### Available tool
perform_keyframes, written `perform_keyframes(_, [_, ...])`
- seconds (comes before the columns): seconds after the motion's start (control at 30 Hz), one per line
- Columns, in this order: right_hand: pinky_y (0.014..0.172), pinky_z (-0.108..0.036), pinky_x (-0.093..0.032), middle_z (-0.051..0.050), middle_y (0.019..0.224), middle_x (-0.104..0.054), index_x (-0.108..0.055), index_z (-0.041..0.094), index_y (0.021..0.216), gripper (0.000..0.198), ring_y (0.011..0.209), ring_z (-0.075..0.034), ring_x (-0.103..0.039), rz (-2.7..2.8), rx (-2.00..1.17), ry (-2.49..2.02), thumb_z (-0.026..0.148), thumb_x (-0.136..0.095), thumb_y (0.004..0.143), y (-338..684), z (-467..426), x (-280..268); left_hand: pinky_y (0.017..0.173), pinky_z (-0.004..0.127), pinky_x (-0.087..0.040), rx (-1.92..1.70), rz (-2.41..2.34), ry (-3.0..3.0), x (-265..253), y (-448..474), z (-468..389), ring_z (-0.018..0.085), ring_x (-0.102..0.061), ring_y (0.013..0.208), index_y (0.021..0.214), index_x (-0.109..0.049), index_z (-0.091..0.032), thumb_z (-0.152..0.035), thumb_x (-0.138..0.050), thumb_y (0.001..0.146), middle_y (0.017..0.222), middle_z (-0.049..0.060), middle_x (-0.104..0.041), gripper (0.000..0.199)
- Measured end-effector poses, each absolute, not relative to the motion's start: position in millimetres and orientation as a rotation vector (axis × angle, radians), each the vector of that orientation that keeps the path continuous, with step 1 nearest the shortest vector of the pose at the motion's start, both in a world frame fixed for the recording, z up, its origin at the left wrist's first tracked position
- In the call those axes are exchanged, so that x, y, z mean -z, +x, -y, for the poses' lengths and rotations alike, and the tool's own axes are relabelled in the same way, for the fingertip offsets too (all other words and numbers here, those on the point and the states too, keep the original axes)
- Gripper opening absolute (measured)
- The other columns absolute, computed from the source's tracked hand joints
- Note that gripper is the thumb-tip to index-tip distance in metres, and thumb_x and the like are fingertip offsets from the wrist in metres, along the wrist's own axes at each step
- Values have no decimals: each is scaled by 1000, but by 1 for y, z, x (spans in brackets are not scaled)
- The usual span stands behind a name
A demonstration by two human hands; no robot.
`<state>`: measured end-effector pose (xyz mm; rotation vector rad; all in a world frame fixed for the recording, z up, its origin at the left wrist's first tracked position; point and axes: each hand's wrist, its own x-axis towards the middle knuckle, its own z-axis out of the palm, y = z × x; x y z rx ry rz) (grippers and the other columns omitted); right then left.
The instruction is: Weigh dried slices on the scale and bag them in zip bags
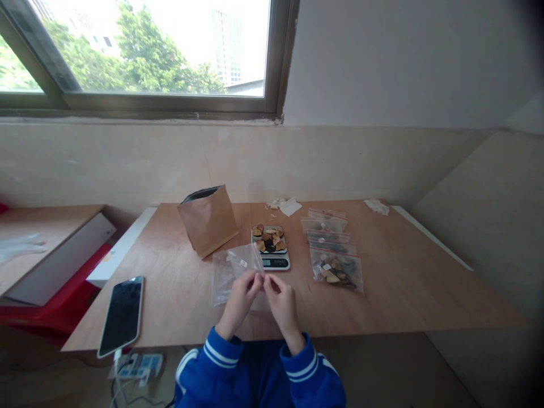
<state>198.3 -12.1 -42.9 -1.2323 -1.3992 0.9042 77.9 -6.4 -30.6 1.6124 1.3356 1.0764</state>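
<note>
At lower centre, our left hand and right hand pinch a clear bag at its red-striped edge, grips nearly touching, probably to control thin plastic. Just above, a scale bears dried slices; right of centre, packed bags overlap, apparently saving space.

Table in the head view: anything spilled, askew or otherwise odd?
The phone appears to overhang the near edge of the table, a cable attached, which looks insecure. Crumpled white scraps lie loose behind the scale, like litter. The dried slices sit on the scale; I see none spilled.
</note>
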Motion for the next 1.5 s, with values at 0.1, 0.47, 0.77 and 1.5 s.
perform_keyframes(0.1, [67,-26,-54,-7,85,-74,-71,17,87,33,75,-20,-70,1343,-956,-1208,42,-50,92,196,14,41,60,25,-36,-1128,-1352,1556,31,79,8,14,-48,62,70,-52,-18,-45,-39,94,65,0,-52,38])
perform_keyframes(0.47, [69,-26,-55,-5,78,-73,-70,18,88,26,74,-19,-69,1334,-912,-1204,41,-57,90,194,17,37,67,25,-42,-1133,-1283,1549,30,79,10,16,-53,73,87,-59,-17,-44,-40,95,80,4,-61,34])
perform_keyframes(0.77, [57,-27,-51,-2,62,-64,-54,19,75,36,56,-16,-62,931,-782,-1301,54,-59,82,207,1,60,53,23,-31,-1290,-1565,1430,24,68,13,12,-41,54,61,-45,-19,-41,-44,87,55,-3,-44,34])
perform_keyframes(1.5, [94,-47,-41,-16,123,-50,-61,20,121,36,110,-30,-47,1864,-55,-1568,38,-53,91,226,-124,113,54,24,-37,-1426,-1567,1224,22,42,-25,13,-47,53,58,-47,-19,-50,-46,85,53,-2,-48,41])
